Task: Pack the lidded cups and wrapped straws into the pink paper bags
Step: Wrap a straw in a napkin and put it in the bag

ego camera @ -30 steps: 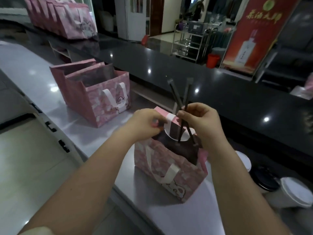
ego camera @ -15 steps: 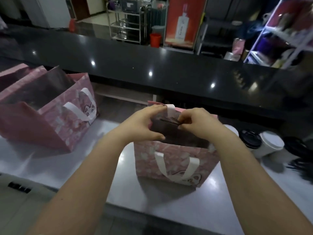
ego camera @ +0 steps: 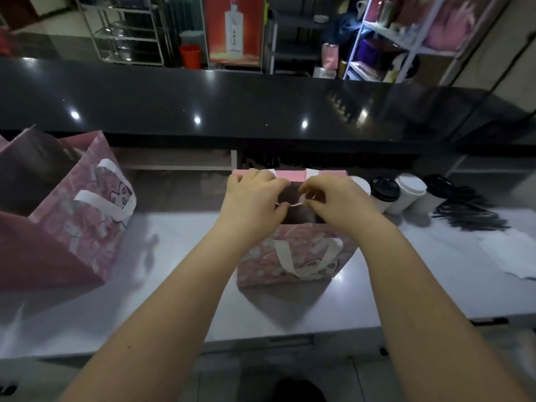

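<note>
Two hands meet over the mouth of the pink bag point(ego camera: 295, 256). The left hand point(ego camera: 255, 198) and the right hand point(ego camera: 333, 201) both have curled fingers, with the fingertips nearly touching above the dark opening. A thin pale sliver shows between them, but I cannot tell what it is or whether either hand truly pinches it. The hands and the shadow inside hide whatever the bag holds. The bag stands upright about midway across the grey bench point(ego camera: 174, 256), mouth facing up. Its long side runs parallel to the bench's front edge, and its printed face and white handle are turned toward the person. A second pink bag point(ego camera: 72, 221) stands open near the left end, cut off by the picture's edge and angled with one corner toward the front. Bare bench lies between the two bags and between the middle bag and the front edge. Along the back edge on the right, just beside the bag's far corner, stand lidded cups point(ego camera: 410, 190), some with white lids and some black, the nearest partly hidden behind the right hand. Beyond them lies a blurred dark heap of wrapped straws point(ego camera: 470, 210), beside white paper point(ego camera: 510, 253) cut off at the right end.
</note>
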The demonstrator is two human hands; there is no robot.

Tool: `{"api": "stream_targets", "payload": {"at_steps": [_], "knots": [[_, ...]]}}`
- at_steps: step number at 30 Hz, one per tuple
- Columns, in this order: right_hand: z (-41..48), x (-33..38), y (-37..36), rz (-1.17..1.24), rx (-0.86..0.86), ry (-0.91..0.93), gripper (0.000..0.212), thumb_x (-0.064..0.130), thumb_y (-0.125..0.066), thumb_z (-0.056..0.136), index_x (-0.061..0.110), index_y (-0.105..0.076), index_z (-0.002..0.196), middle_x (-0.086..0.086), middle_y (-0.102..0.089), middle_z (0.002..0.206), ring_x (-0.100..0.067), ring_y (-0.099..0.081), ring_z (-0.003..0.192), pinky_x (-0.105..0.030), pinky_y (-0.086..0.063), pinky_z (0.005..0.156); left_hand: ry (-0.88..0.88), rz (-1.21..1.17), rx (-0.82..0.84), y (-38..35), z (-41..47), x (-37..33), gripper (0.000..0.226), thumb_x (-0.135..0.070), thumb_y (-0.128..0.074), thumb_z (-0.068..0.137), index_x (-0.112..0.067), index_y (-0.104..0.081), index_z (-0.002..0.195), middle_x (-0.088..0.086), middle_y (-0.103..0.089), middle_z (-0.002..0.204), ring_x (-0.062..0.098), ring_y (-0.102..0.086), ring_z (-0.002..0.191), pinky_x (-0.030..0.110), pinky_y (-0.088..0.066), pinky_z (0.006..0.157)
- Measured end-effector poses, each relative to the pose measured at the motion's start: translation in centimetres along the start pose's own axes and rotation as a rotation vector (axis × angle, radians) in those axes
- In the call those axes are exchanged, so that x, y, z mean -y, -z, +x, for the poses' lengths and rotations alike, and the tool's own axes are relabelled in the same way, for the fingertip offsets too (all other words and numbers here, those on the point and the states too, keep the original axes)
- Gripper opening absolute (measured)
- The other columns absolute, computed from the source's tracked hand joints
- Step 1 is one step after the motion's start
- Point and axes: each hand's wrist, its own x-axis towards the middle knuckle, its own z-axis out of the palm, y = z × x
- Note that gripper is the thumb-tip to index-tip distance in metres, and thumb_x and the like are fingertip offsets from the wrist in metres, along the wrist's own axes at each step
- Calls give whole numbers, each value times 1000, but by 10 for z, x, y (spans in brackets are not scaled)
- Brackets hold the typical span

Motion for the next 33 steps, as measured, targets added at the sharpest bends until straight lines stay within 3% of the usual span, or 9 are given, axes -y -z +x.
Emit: {"api": "stream_targets", "payload": {"at_steps": [6, 10, 15, 21, 28, 33], "knots": [[-38, -21, 29, -95, -116, -71, 20, 14, -58, 90, 22, -67, 106, 4, -66, 104, -17, -58, 100, -39, -50, 82, -123, -15, 12, -4, 14, -46, 37, -38, -53, 91, -28, -58, 127, -5, -58, 124, 22, -45, 120, 41, -30, 100], [-75, -49, 53, -170, -194, -138, 21, 15, -59, 90, 21, -67, 108, 3, -64, 108, -19, -55, 104, -32, -45, 79, -206, -27, 4, -8, 22, -88, 36, -38, -53, 91, -28, -59, 125, -4, -59, 120, 22, -47, 116, 41, -30, 97], [-138, -93, 69, -288, -262, -208, 19, 17, -60, 89, 18, -67, 107, -1, -65, 106, -24, -51, 104, -40, -47, 82, -289, -58, 38, -29, 19, -159, 36, -40, -53, 90, -26, -60, 122, -2, -59, 117, 24, -48, 114, 41, -30, 94], [-243, -175, 74, -322, -197, -359, 24, 28, -60, 93, 24, -62, 116, 6, -61, 116, -18, -43, 114, -28, -36, 89, -314, -153, 143, -85, -10, -270, 40, -43, -57, 87, -29, -59, 125, -3, -59, 122, 24, -47, 117, 42, -33, 94], [-371, -266, 67, -203, -185, -530, 25, 19, -61, 89, 21, -65, 113, 4, -60, 118, -20, -43, 115, -34, -39, 87, -359, -211, 307, -169, -69, -394, 39, -41, -56, 84, -33, -60, 123, -6, -60, 121, 22, -47, 117, 41, -33, 93], [-438, -310, 48, -129, -152, -607, 24, 18, -62, 88, 20, -66, 112, 3, -62, 116, -21, -45, 115, -35, -38, 91, -344, -201, 418, -218, -114, -444, 43, -42, -56, 86, -34, -57, 129, -6, -57, 128, 22, -45, 123, 43, -31, 101]]}}
